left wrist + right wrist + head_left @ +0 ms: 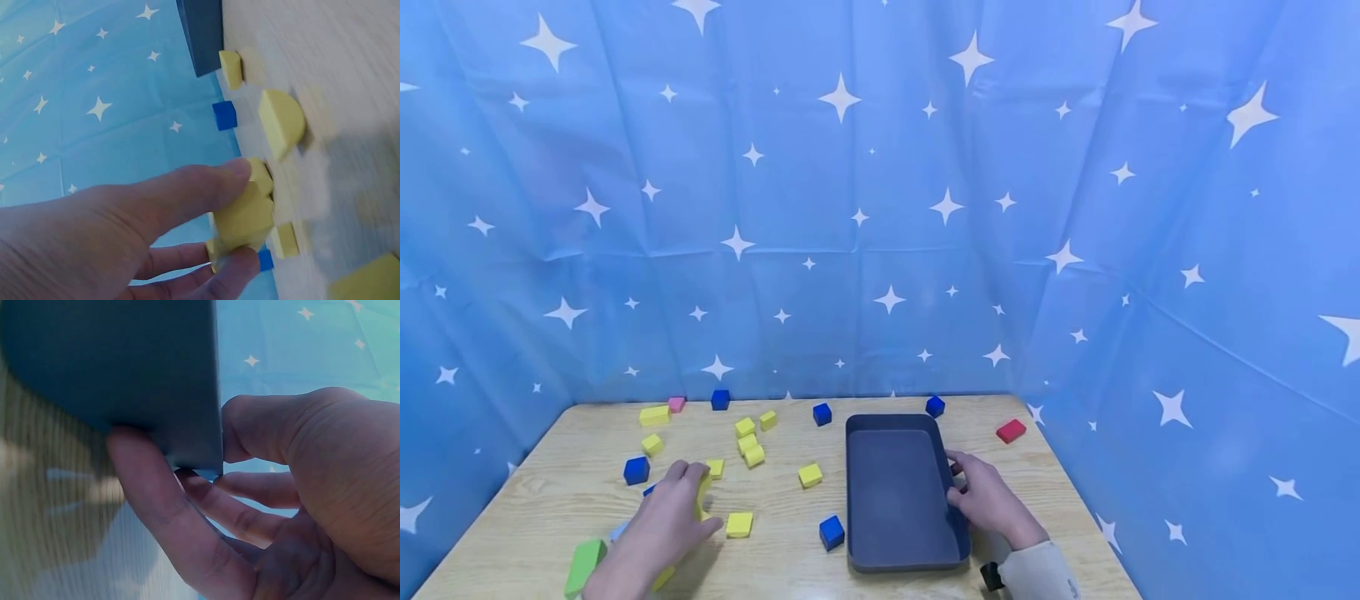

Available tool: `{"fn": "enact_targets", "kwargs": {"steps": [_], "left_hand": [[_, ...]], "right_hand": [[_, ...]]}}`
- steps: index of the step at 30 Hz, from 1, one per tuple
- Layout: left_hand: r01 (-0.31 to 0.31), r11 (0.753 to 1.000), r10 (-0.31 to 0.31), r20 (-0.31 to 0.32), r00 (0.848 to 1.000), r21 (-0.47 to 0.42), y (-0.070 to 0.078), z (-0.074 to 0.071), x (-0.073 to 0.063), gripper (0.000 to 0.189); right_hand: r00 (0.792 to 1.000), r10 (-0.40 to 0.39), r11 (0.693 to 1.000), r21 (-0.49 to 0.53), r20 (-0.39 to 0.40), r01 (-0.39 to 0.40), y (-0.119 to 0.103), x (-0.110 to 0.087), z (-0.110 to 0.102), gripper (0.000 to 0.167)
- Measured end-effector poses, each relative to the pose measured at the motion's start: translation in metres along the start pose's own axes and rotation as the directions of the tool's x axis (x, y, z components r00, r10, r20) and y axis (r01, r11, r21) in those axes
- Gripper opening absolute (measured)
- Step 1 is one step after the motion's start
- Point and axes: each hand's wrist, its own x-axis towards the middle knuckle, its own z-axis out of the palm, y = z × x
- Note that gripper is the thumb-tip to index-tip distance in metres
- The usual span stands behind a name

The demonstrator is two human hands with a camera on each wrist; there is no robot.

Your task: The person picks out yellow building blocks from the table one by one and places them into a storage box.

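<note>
At the left of the table, my left hand [662,517] pinches a yellow block [245,215] between thumb and fingers, over the wooden table [790,558]. The fingers hide much of that block in the head view. My right hand [988,500] grips the right side wall of a dark grey rectangular tray [898,500], thumb on the rim and fingers curled against the outside. The inside of the tray shows a bare bottom. Close to the left hand lie a yellow block [739,525], a blue cube [636,471] and a green block [584,567].
Several yellow blocks [747,443] lie grouped left of the tray, with another yellow block [810,476] nearer it. Blue cubes [831,533] are scattered about. A red block [1011,431] sits at the far right, a pink block [677,405] far left. A starry blue curtain [880,208] hangs behind.
</note>
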Motion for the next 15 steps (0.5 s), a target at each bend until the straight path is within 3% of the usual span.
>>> {"fn": "enact_targets", "kwargs": {"steps": [7,15], "left_hand": [[-0.101,0.994,0.097,-0.106,0.99,-0.033,0.029,0.002,0.004,0.081],[-0.172,0.981,0.157,-0.151,0.976,-0.092,0.072,0.011,0.009,0.08]], "right_hand": [[1.0,-0.01,1.0,-0.01,-0.011,0.01,-0.002,0.002,0.0,0.063],[1.0,0.01,1.0,-0.017,0.006,-0.01,-0.002,0.001,0.0,0.061]]}}
